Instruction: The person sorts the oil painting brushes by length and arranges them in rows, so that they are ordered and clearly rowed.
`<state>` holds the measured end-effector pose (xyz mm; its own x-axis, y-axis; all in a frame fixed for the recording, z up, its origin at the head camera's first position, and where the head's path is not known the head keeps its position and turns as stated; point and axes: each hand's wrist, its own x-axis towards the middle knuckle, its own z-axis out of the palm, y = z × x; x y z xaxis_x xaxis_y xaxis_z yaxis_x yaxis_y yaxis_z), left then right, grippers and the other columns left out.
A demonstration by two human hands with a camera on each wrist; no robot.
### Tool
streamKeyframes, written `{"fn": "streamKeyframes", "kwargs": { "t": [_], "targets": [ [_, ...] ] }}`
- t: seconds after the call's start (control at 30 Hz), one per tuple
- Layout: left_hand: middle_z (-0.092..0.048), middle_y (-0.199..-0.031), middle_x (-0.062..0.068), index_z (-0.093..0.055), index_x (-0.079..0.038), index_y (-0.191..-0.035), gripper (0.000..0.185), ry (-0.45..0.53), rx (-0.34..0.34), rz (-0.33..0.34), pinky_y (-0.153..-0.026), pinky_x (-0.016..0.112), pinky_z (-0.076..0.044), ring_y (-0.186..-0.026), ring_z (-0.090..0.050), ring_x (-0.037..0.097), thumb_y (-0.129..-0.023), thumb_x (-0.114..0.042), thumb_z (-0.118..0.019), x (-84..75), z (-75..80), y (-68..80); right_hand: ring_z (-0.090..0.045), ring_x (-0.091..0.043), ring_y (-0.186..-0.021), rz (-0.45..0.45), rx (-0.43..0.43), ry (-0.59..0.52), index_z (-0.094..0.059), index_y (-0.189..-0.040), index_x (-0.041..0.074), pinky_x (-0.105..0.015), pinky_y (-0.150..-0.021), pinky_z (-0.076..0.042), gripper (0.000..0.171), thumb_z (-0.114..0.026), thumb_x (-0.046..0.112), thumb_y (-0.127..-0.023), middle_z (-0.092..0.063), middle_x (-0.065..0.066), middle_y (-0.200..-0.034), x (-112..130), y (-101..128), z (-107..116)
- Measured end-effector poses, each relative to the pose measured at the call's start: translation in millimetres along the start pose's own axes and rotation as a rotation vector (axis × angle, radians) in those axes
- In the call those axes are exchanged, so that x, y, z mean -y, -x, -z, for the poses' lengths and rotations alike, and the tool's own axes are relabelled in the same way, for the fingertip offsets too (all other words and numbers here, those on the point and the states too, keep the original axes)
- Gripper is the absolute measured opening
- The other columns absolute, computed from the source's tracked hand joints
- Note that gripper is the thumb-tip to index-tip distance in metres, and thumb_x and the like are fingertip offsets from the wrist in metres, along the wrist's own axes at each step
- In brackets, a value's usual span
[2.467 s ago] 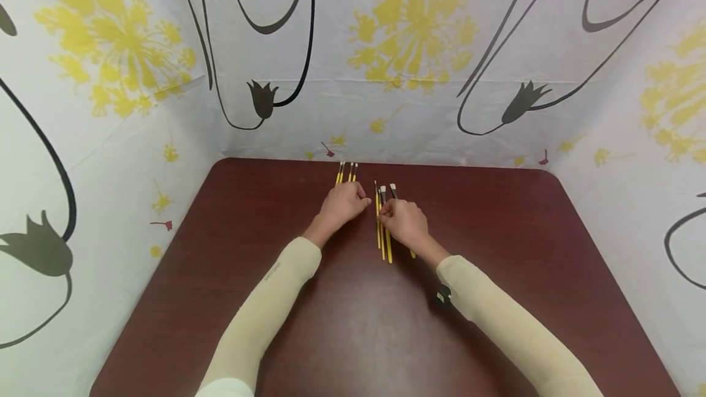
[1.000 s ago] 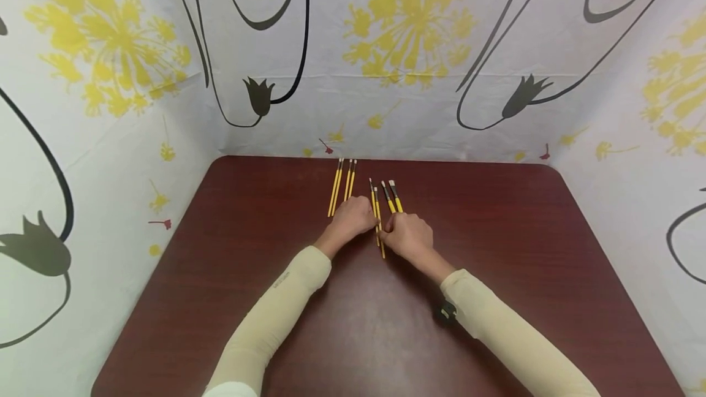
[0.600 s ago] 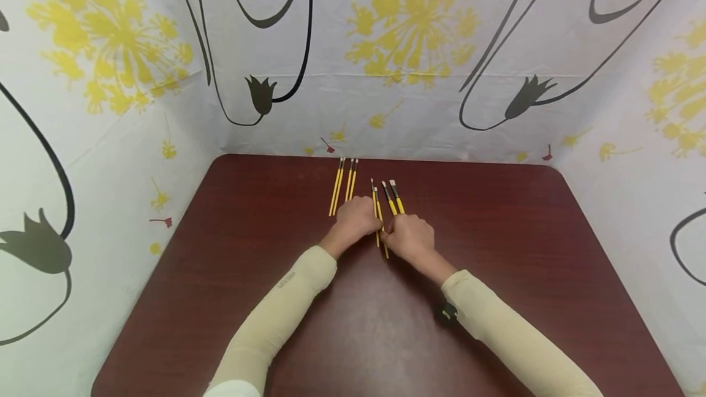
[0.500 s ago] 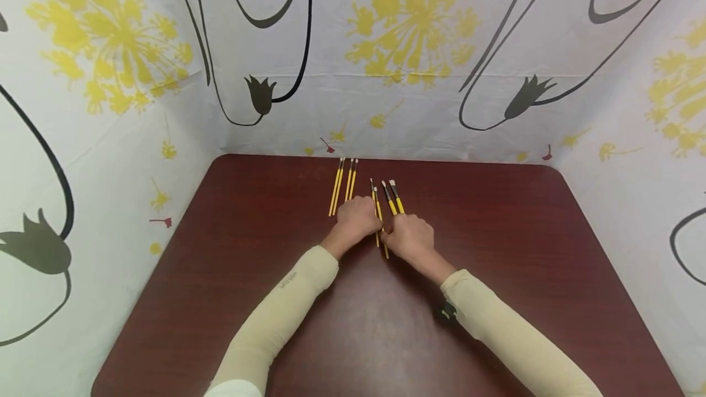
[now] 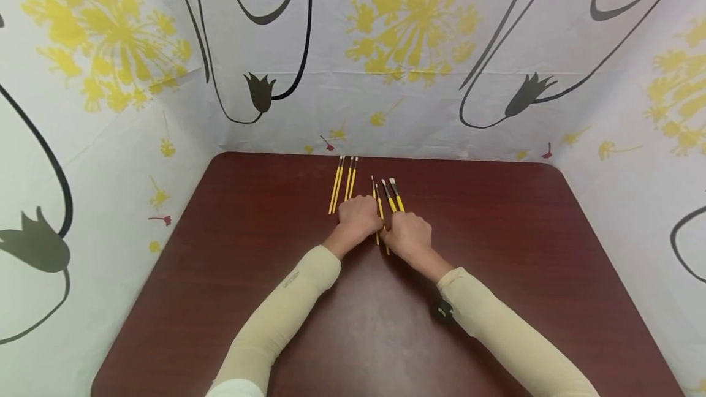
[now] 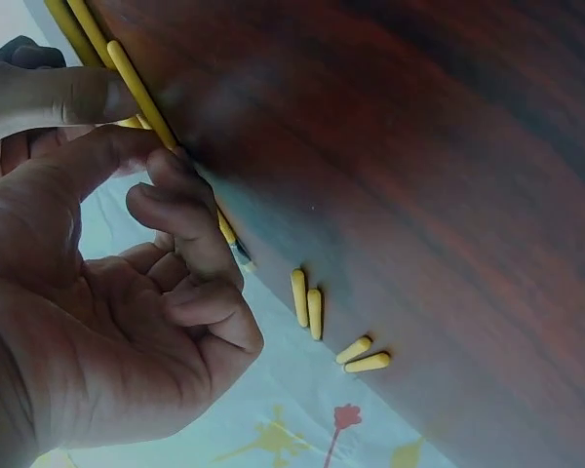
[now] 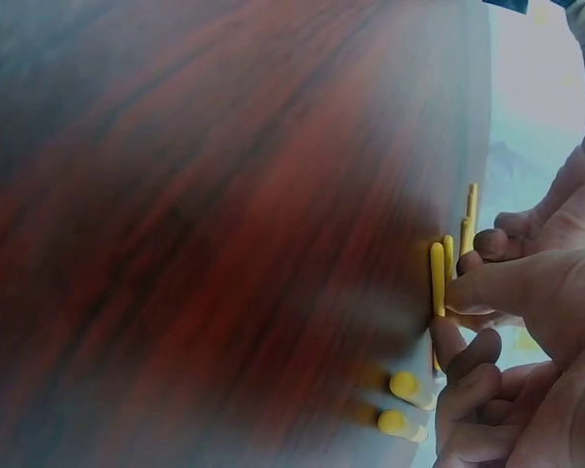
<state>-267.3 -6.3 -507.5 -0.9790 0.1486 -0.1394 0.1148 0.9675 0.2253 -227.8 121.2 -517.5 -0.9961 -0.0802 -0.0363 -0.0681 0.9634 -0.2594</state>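
Note:
My left hand (image 5: 360,216) is on the table with thumb and forefinger pinching a thin yellow-handled paintbrush (image 5: 380,206). Right beside it, my right hand (image 5: 409,234) pinches the same brush lower down, near its handle end. In the left wrist view both hands' fingertips meet along that yellow handle (image 6: 136,88). Another thin paintbrush (image 5: 377,239) lies close along its left side, partly hidden by the left hand. Two thicker paintbrushes (image 5: 399,202) lie beyond the right hand, which covers their handles; their rounded ends (image 7: 406,383) show in the right wrist view.
Left of the hands, two pairs of slim yellow paintbrushes (image 5: 335,192) lie with bristles toward the far edge of the dark red table (image 5: 265,213). A white flower-patterned sheet (image 5: 320,97) rises behind and at both sides. A black device (image 5: 443,311) sits under the right forearm.
My left hand has shifted right and nearer, uncovering the left-hand brushes. A thick brush from the middle group now lies beside the rightmost one. During the last half second the hands barely move.

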Motion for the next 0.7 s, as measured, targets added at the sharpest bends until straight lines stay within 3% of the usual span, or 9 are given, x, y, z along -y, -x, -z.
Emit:
{"fn": "streamKeyframes", "kwargs": {
  "t": [0.43, 0.7],
  "targets": [
    [-0.042, -0.047, -0.004, -0.045, -0.021, -0.049, 0.042, -0.035, -0.035, 0.000, -0.038, 0.032, -0.032, -0.045, -0.048, 0.015, -0.079, -0.043, -0.065, 1.7, -2.9, 0.3, -0.052, -0.024, -0.046, -0.060, -0.048, -0.036, -0.053, -0.050, 0.020, -0.038, -0.040, -0.035, 0.036, -0.066, 0.044, -0.073, -0.056, -0.003, -0.053, -1, -4, -10],
    [-0.038, -0.047, -0.005, -0.045, -0.021, -0.049, 0.036, 0.021, -0.031, 0.004, -0.038, 0.030, -0.028, -0.044, -0.044, 0.015, -0.075, -0.039, -0.062, 10.8, 0.8, 1.9, -0.046, -0.018, -0.042, -0.049, -0.066, -0.079, -0.049, -0.044, 0.024, -0.033, -0.037, -0.031, 0.039, -0.065, 0.041, -0.075, -0.043, 0.007, -0.044, -4, -5, -11]
  ]
}}
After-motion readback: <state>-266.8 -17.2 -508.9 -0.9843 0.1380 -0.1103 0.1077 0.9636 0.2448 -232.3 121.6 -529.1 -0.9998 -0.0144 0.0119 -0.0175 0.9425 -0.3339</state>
